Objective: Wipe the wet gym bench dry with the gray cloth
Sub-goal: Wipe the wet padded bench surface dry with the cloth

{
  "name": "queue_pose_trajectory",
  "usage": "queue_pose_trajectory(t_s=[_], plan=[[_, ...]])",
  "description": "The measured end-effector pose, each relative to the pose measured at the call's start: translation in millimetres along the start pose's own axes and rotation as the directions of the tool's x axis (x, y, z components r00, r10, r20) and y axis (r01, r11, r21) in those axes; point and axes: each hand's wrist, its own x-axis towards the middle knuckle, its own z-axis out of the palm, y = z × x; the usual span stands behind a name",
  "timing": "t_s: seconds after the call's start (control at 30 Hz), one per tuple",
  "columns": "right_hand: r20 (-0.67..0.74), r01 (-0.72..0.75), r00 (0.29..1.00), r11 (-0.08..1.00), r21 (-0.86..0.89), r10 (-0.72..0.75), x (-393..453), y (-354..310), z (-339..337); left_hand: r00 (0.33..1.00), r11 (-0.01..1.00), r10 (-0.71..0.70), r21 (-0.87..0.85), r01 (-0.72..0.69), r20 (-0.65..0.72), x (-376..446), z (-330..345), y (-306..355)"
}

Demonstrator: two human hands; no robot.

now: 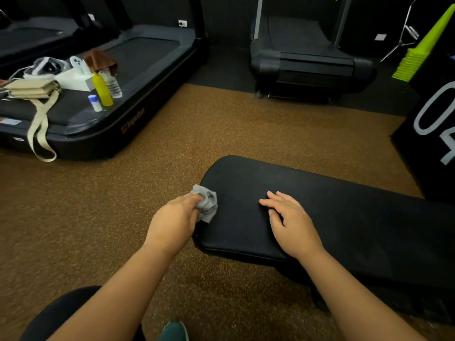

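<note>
A black padded gym bench (pixel 344 217) runs from the centre of the view to the right edge. My left hand (pixel 174 222) grips a crumpled gray cloth (pixel 206 203) at the bench's left end, and the cloth touches the pad there. My right hand (pixel 290 220) lies flat on the bench top with its fingers straight, a short way right of the cloth. I cannot make out wet patches on the dark pad.
Brown speckled floor (pixel 98 217) surrounds the bench. A treadmill (pixel 123 94) at the left carries a yellow bottle (pixel 102 89), a water bottle, a small white bottle and a beige bag (pixel 32 89). A black box (pixel 433 134) stands at the right, green cones (pixel 418 52) behind it.
</note>
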Motion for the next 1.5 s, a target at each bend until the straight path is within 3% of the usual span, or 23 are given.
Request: queue_pose_trajectory(t_s=[0.2, 0.5, 0.77, 1.2, 1.33, 1.43, 1.5], plan=[[0.008, 0.003, 1.0, 1.0, -0.005, -0.003, -2, -2, 0, 0.994, 0.99, -0.077, -0.122, 0.067, -0.079, -42, 1, 5], [0.063, 0.008, 0.998, 1.0, -0.026, -0.007, -2, -2, -2, 0.993, 0.983, 0.067, -0.162, -0.081, -0.093, -91, 24, 23], [0.291, 0.087, 0.954, 0.996, -0.034, -0.074, 1, 15, -29, 0.932, 0.931, 0.334, -0.103, -0.349, -0.14, -90, 50, 45], [0.191, -0.01, 0.982, 0.999, 0.052, 0.0, -38, 45, -74, 0.865, 0.851, 0.501, -0.197, -0.487, 0.024, -65, 81, 139], [0.088, 0.017, 0.996, 0.995, 0.095, -0.025, -55, 41, -82, 0.89, 0.86, 0.455, -0.27, -0.433, 0.021, -63, 81, 157], [0.007, 0.15, 0.989, 0.986, 0.07, -0.151, -65, 28, -79, 0.928, 0.86, 0.354, -0.432, -0.273, 0.119, -66, 68, 144], [0.031, 0.264, 0.964, 0.964, 0.018, -0.264, -70, 18, -73, 0.94, 0.884, 0.308, -0.41, -0.226, 0.145, -70, 61, 128]])
